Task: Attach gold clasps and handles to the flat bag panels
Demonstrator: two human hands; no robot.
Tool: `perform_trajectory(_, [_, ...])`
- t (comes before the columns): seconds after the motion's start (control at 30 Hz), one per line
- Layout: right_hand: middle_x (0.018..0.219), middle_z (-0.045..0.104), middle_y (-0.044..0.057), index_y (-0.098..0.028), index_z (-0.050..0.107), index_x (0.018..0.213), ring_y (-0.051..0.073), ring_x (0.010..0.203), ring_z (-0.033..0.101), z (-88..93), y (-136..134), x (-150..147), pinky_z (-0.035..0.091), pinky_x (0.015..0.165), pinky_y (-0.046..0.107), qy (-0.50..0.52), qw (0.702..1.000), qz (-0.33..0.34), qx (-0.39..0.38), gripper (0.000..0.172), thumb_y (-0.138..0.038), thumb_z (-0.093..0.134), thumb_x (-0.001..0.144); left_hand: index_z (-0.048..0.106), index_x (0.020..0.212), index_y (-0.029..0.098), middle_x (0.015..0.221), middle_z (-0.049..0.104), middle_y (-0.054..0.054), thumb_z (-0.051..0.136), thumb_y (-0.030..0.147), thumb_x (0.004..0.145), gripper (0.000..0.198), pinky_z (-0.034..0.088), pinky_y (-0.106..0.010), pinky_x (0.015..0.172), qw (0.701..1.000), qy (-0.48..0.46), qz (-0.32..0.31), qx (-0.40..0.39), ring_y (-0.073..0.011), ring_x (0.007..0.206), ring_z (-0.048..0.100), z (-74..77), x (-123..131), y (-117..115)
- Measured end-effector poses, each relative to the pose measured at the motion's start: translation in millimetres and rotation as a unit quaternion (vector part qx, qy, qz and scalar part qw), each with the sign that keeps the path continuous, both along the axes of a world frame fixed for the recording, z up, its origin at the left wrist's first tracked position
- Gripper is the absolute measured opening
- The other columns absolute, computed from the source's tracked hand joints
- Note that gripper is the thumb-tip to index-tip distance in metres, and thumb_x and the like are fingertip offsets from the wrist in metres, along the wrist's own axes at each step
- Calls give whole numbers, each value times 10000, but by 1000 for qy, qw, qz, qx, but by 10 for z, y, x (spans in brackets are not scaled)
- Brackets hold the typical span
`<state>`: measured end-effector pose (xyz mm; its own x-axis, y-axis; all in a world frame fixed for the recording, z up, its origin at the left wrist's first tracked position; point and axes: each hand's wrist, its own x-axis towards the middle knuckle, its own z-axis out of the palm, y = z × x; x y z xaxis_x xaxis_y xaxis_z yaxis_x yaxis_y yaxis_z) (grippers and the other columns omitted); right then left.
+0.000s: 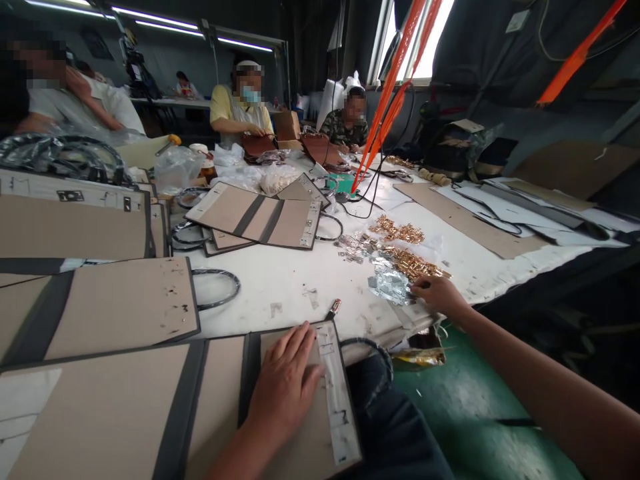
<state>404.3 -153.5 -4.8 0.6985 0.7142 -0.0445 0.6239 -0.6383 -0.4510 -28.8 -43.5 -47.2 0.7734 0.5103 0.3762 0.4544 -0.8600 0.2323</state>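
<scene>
My left hand (285,380) lies flat with fingers stretched out on a beige bag panel (225,380) with dark grey strips. The panel's right end has a white strip with small metal fittings, and a black plastic-wrapped handle (377,353) sticks out beyond it. My right hand (435,293) reaches to the table's right side, its fingers pinched at the edge of a heap of flat silver metal pieces (391,283). Whatever lies between those fingertips is hidden. Gold-coloured metal pieces (413,263) are heaped just behind. A small gold-and-black item (334,308) rests beyond the panel.
More beige panels with handles (260,217) are stacked at the left and middle of the white table (280,283). Orange straps (385,113) and a black cable hang down over it. Cardboard and sheets (470,220) lie at the right. Several people sit around the room.
</scene>
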Motion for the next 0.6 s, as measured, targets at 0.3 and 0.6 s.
perform_trajectory(0.3, [711, 682, 3, -208, 798, 1059, 100, 519, 499, 595, 191, -1264, 395, 503, 229, 205, 964, 162, -46, 413, -526, 652, 839, 476, 1557, 168, 1651, 439, -58, 625, 418, 1020, 611, 384, -499, 1229, 995, 50, 13, -82, -300, 1494, 399, 103, -12, -78])
perform_trajectory(0.6, [888, 766, 6, -176, 821, 943, 143, 847, 670, 338, 803, -2166, 465, 781, 235, 206, 912, 351, -55, 221, -224, 633, 836, 431, 1589, 161, 1663, 418, -63, 652, 400, 998, 674, 359, -493, 1246, 991, 49, 15, -127, -293, 1506, 386, 171, -29, -110])
